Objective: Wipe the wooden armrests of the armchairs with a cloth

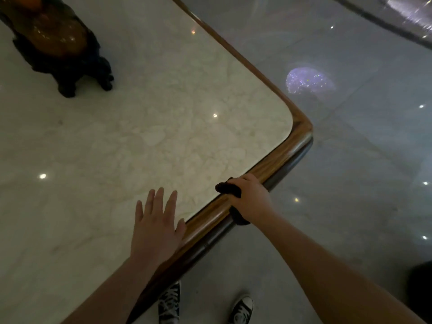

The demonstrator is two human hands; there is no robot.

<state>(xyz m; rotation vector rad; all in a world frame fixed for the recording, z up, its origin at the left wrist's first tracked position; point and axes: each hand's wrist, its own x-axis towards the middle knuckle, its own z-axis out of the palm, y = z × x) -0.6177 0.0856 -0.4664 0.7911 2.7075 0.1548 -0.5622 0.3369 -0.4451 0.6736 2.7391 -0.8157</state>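
My right hand grips a dark cloth and presses it over the rounded wooden edge of a marble-topped table. The cloth wraps the rim, with one end on the marble and the other hanging below my wrist. Flat on the marble just inside the rim lies my left hand, fingers spread and holding nothing. No armchair or armrest is in view.
A dark carved stand carrying an amber ornament sits at the table's far left. The table's rounded corner juts right over a glossy tiled floor. My two black sneakers stand below the rim.
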